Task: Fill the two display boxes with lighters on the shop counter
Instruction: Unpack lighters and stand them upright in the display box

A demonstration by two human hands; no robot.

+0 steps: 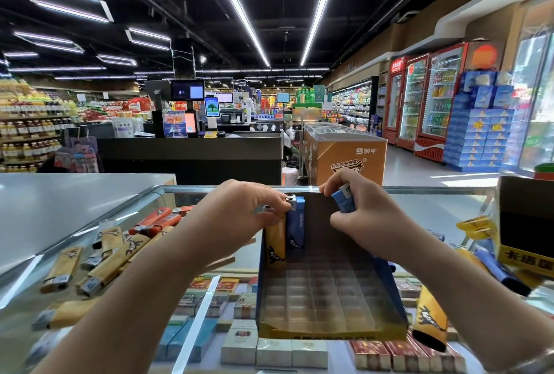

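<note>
An open display box [329, 334] with a gridded clear insert lies on the glass counter in front of me. A yellow lighter [275, 243] and two blue lighters [295, 228] stand upright in its far left corner. My left hand [236, 215] pinches the tops of these standing lighters. My right hand [359, 212] grips another blue lighter [344, 200] above the box's far right side. A second box [526, 224], yellow and black, stands at the right edge.
Loose yellow and orange lighters [120, 250] lie scattered on the glass counter [209, 307] to the left, more yellow and blue ones [428, 316] to the right. Cigarette packs show under the glass. Beyond the counter are checkout desks and an orange freezer [344, 155].
</note>
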